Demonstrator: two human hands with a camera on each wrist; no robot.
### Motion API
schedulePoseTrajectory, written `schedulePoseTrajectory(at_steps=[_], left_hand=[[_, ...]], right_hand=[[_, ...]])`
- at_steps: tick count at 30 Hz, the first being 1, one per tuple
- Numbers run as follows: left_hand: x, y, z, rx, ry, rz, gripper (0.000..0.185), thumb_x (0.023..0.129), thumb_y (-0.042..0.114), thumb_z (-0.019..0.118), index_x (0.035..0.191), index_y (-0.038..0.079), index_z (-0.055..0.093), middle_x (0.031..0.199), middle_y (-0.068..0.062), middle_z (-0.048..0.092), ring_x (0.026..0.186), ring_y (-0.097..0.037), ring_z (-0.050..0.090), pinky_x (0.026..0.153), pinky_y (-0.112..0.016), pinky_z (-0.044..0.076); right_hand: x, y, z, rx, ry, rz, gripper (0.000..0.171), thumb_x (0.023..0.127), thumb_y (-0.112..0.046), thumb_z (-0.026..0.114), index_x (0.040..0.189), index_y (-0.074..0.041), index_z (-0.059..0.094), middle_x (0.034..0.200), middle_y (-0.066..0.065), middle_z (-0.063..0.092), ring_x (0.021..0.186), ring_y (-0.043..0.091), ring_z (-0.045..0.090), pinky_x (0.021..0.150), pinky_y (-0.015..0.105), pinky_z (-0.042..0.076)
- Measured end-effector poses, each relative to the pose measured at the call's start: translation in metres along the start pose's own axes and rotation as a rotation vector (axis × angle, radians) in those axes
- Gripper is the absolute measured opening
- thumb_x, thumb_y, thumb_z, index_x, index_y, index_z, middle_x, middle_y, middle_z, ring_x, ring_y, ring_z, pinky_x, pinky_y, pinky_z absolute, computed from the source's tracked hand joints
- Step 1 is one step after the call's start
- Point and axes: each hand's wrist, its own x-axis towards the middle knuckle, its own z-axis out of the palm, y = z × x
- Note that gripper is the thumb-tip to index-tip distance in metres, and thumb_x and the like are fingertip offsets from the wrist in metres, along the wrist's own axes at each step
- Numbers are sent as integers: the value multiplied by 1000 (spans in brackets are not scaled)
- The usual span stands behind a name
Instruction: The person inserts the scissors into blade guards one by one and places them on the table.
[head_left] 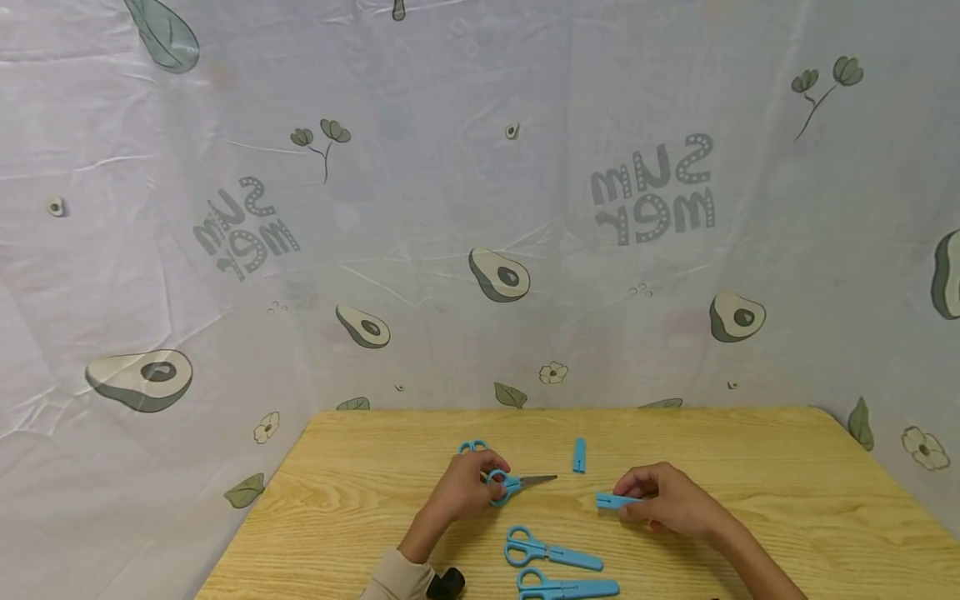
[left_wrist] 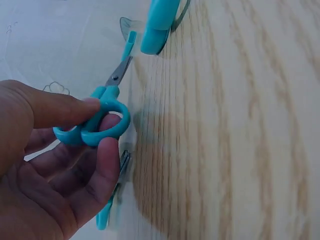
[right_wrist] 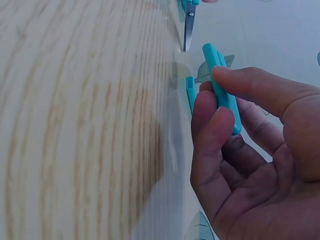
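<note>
The left hand (head_left: 465, 487) holds small blue scissors (head_left: 513, 482) by the loops over the table (head_left: 750, 467) — light, stiff, sharp. The right hand (head_left: 667, 500) pinches 1 cap (head_left: 615, 501) — smooth, maybe slippery; hold its middle.

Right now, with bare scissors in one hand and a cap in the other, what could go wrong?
The left hand grips small blue-handled scissors whose bare metal blades point toward the right hand, so fingers could get nicked. The narrow blue plastic blade cap is only pinched and may slip.
</note>
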Motion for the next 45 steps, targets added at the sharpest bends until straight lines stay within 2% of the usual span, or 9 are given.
schedulePoseTrajectory(at_steps=[3,7,13,18,23,27,31,41,45], left_hand=[[0,0,-1,-29,-4,-6,17,99,4,73,115,-3,76,95,-9,74,80,-11,68,62,-22,56],[0,0,-3,-111,-39,-61,16,102,9,72,114,-1,75,96,-8,72,79,-12,66,62,-26,59],[-2,1,-13,-376,-113,-164,27,103,10,71,123,-8,69,101,-11,73,81,-17,74,71,-37,68],[-6,1,-22,-486,-157,-164,32,104,10,70,128,-12,66,99,-10,74,82,-15,77,76,-38,69],[-11,0,-33,-547,-180,-165,35,105,10,70,131,-12,63,96,-6,75,82,-13,76,81,-40,69],[-17,-3,-45,-574,-168,-166,31,105,10,70,128,-10,65,95,-3,74,82,-13,76,80,-37,68],[-25,-8,-56,-599,-154,-172,27,105,10,71,125,-8,67,95,-3,74,83,-13,74,78,-34,68],[-43,-22,-74,-622,-135,-195,30,105,12,71,127,-7,64,94,-2,75,88,-18,77,78,-32,67],[-48,-26,-80,-622,-122,-203,35,105,11,71,130,-11,61,94,-2,75,91,-21,78,78,-32,67]], right_hand=[[-2,-2,0,0,0,6,22,98,-11,77,114,3,72,96,9,70,77,15,60,57,27,51],[-5,-1,-2,6,-13,5,23,100,-12,75,116,4,72,97,8,71,79,15,61,59,28,52],[-11,3,-7,44,-17,13,25,103,-15,73,120,4,72,100,8,73,81,14,64,61,29,54],[-14,4,-11,110,-26,45,29,104,-17,72,123,4,71,103,7,73,82,15,63,63,29,54],[-16,4,-15,166,-38,73,30,106,-17,69,127,3,69,105,5,73,78,12,58,61,27,51],[-24,4,-19,188,-39,74,32,108,-19,67,130,4,68,105,2,73,76,11,55,60,27,49],[-33,6,-25,205,-38,80,31,108,-19,66,130,2,69,107,0,74,76,9,55,61,26,51],[-53,20,-43,241,-48,89,25,110,-18,62,130,-5,71,110,-3,76,80,8,58,63,24,52],[-60,22,-49,245,-48,102,24,111,-19,60,130,-8,72,112,-3,77,82,8,59,64,23,53]])
